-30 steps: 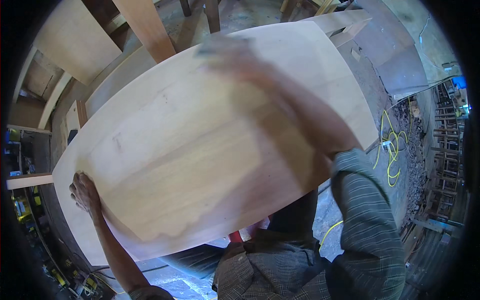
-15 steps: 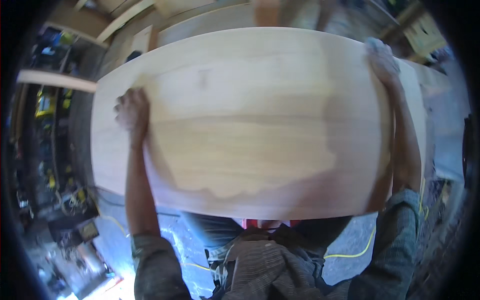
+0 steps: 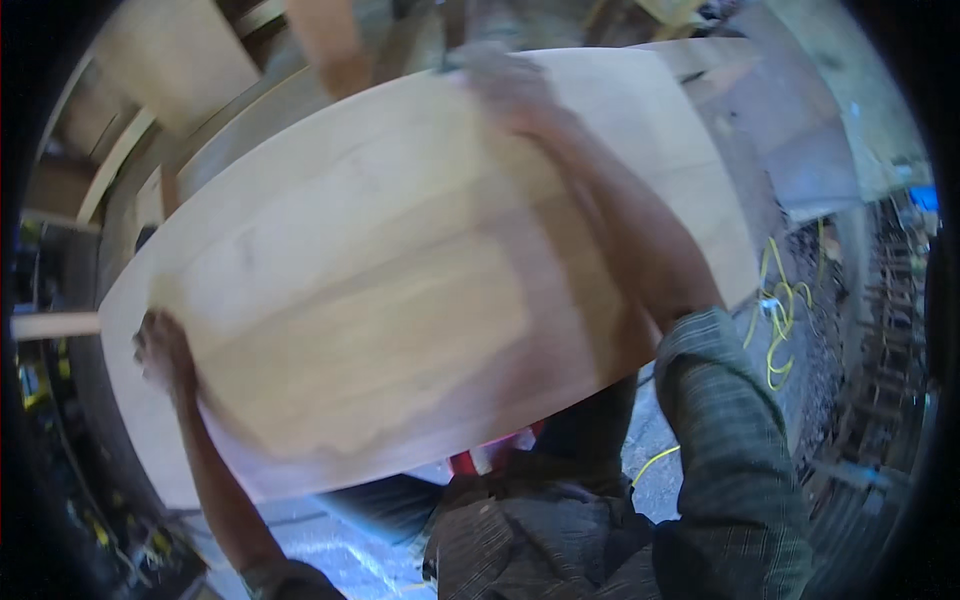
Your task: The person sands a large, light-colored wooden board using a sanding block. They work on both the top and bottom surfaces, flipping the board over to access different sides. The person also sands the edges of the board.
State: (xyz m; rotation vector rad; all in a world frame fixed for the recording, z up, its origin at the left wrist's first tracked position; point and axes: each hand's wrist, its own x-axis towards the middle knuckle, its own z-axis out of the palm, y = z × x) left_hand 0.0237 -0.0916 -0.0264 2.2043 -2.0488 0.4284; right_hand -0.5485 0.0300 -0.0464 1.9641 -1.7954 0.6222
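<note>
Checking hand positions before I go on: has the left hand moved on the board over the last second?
No, no clear shift either way: the left hand still rests beside the yellowish patch near the left end of the wooden board.

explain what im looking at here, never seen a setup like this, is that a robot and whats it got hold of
There's no robot: these are a person's two bare hands, seen by a wide fisheye camera worn on their head, looking down. That lens bends straight edges. The big pale sheet is a wooden panel, with shadows falling across it. The left hand rests on it near its left end. The right hand is at the far edge, too blurred to tell whether it holds anything. The striped sleeve belongs to the right arm. At the far left, a pale wooden strip shows beside the panel.
</note>
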